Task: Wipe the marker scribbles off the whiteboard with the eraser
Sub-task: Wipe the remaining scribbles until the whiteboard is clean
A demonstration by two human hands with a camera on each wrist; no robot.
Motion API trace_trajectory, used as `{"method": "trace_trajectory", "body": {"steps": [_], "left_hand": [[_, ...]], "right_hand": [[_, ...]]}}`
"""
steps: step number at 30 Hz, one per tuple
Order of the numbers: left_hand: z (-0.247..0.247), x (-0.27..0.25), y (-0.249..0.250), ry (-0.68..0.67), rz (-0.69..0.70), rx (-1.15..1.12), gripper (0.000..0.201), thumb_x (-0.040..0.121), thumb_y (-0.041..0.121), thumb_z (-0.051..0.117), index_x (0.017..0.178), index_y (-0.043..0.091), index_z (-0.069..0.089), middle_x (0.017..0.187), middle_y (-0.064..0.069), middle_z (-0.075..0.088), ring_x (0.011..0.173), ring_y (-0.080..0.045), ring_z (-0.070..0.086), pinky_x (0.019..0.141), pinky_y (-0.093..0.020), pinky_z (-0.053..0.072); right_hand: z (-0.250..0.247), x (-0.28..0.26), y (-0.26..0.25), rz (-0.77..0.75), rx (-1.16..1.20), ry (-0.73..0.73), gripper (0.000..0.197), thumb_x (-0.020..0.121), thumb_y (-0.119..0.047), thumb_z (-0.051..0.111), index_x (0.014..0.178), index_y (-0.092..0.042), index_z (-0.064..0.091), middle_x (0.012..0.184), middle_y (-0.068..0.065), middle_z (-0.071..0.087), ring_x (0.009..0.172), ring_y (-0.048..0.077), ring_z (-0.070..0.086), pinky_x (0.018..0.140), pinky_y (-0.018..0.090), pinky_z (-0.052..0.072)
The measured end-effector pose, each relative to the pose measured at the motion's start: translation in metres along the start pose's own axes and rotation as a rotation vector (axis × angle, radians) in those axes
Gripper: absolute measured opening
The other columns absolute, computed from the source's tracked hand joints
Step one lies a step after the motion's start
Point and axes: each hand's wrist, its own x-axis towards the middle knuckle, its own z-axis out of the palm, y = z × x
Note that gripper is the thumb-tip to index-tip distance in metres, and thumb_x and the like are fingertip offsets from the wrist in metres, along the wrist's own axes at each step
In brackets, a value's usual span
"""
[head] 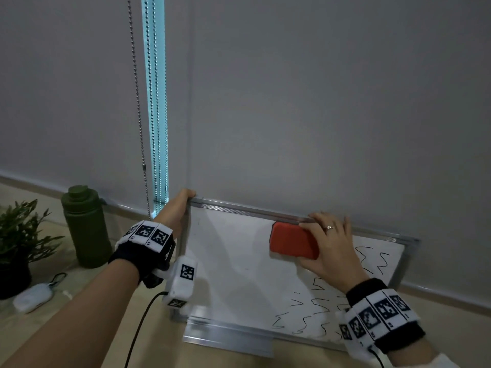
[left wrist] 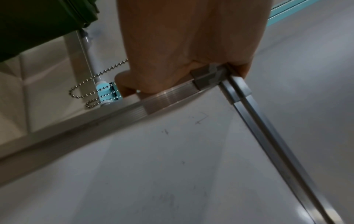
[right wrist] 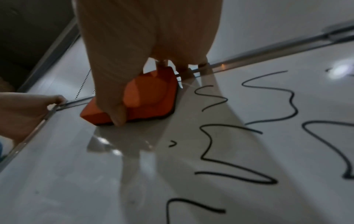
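Eraser [head: 293,240] time: the orange block sits flat on the whiteboard [head: 233,261], right up against the top rail, at about 1 o'clock from the middle of the board. My right hand [head: 332,248] wraps round its right end. My thumb pinches the bottom side, and my other fingers [head: 322,219] curl over the top, touching the silver rail. The eraser pokes out of my hand toward 9 o'clock.

My left hand [head: 176,208] is curled round the board's top left corner, at 11 o'clock, holding the frame tight. From the left wrist view, my fingers hook over the metal corner piece [left wrist: 207,75].

Black scribbles [head: 313,306] wiggle over the right part of the board, from 3 o'clock down to 5 o'clock, below and beside my right hand. The left part of the board is mostly white, with only tiny faint specks.

Off to the left, at 9 o'clock, stand a green bottle [head: 86,227] and a leafy plant [head: 20,232].
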Motion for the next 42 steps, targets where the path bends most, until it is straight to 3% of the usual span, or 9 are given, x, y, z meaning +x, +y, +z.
{"method": "trace_trajectory", "body": {"steps": [3, 8, 13, 16, 19, 23, 27, 33, 42], "left_hand": [[0.001, 0.002, -0.002, 0.043, 0.060, 0.154, 0.030, 0.088, 0.032, 0.045, 0.074, 0.009, 0.056, 0.081, -0.011, 0.052, 0.081, -0.026, 0.049, 0.081, -0.035, 0.035], [0.000, 0.002, 0.004, 0.161, 0.316, 0.512, 0.032, 0.094, 0.024, 0.038, 0.074, 0.003, 0.050, 0.082, -0.017, 0.047, 0.080, -0.025, 0.041, 0.057, -0.033, 0.029], [-0.010, 0.007, 0.021, 0.282, 0.352, 0.723, 0.031, 0.088, 0.025, 0.042, 0.076, 0.001, 0.057, 0.084, -0.021, 0.051, 0.082, -0.031, 0.046, 0.073, -0.034, 0.031], [0.007, -0.002, 0.027, 0.341, 0.545, 1.059, 0.024, 0.087, 0.026, 0.046, 0.085, 0.011, 0.065, 0.087, -0.012, 0.060, 0.096, -0.032, 0.057, 0.091, -0.040, 0.032], [0.042, -0.017, 0.025, 0.132, 0.753, 1.326, 0.043, 0.079, 0.039, 0.033, 0.088, 0.017, 0.069, 0.102, -0.008, 0.070, 0.104, -0.028, 0.058, 0.094, -0.037, 0.031], [0.079, -0.021, 0.013, -0.211, 0.668, 1.402, 0.052, 0.078, 0.042, 0.030, 0.090, 0.009, 0.068, 0.100, -0.018, 0.069, 0.089, -0.031, 0.061, 0.075, -0.030, 0.038], [0.085, -0.023, 0.008, -0.185, 0.652, 1.464, 0.046, 0.092, 0.042, 0.036, 0.091, 0.012, 0.071, 0.104, -0.019, 0.069, 0.093, -0.032, 0.062, 0.074, -0.029, 0.039], [0.081, -0.033, 0.004, -0.146, 0.712, 1.459, 0.043, 0.093, 0.042, 0.033, 0.089, 0.021, 0.070, 0.102, -0.015, 0.069, 0.096, -0.032, 0.062, 0.071, -0.027, 0.033], [0.078, -0.033, 0.000, -0.110, 0.755, 1.467, 0.044, 0.092, 0.037, 0.033, 0.084, 0.013, 0.069, 0.090, -0.016, 0.069, 0.080, -0.031, 0.059, 0.066, -0.027, 0.033]], "right_hand": [[-0.002, 0.001, -0.002, 0.001, 0.008, -0.033, 0.059, 0.057, -0.055, 0.053, 0.107, -0.025, 0.047, 0.107, 0.011, 0.060, 0.096, 0.032, 0.056, 0.096, 0.047, 0.028], [0.001, -0.002, -0.010, 0.006, -0.006, -0.009, 0.075, 0.043, -0.043, 0.083, 0.107, -0.025, 0.047, 0.109, 0.010, 0.059, 0.099, 0.024, 0.043, 0.092, 0.045, 0.029], [0.009, 0.005, -0.037, 0.057, -0.020, -0.011, 0.075, 0.045, -0.046, 0.082, 0.108, -0.027, 0.047, 0.110, 0.009, 0.060, 0.101, 0.024, 0.042, 0.091, 0.049, 0.036], [0.013, 0.005, -0.044, 0.054, -0.034, 0.017, 0.076, 0.043, -0.047, 0.083, 0.107, -0.026, 0.047, 0.111, 0.009, 0.061, 0.102, 0.025, 0.043, 0.092, 0.049, 0.029], [0.012, 0.005, -0.044, 0.038, -0.019, 0.052, 0.077, 0.042, -0.043, 0.084, 0.108, -0.025, 0.047, 0.111, 0.011, 0.061, 0.104, 0.026, 0.042, 0.096, 0.051, 0.029], [0.012, 0.000, -0.050, 0.075, -0.063, 0.118, 0.072, 0.042, -0.035, 0.082, 0.109, -0.021, 0.057, 0.123, 0.012, 0.046, 0.116, 0.031, 0.036, 0.104, 0.058, 0.024], [0.023, -0.028, -0.064, 0.172, -0.064, 0.135, 0.076, 0.039, -0.035, 0.083, 0.109, -0.021, 0.055, 0.105, 0.002, 0.049, 0.095, 0.024, 0.041, 0.092, 0.042, 0.028], [0.048, -0.092, -0.081, -0.075, -0.084, -0.066, 0.074, 0.040, -0.027, 0.084, 0.107, -0.026, 0.052, 0.093, -0.006, 0.051, 0.082, 0.017, 0.044, 0.083, 0.036, 0.032], [0.023, -0.048, -0.060, 0.209, -0.017, 0.298, 0.055, 0.071, -0.041, 0.058, 0.120, -0.018, 0.051, 0.110, -0.002, 0.046, 0.090, 0.019, 0.041, 0.083, 0.033, 0.029]]}}
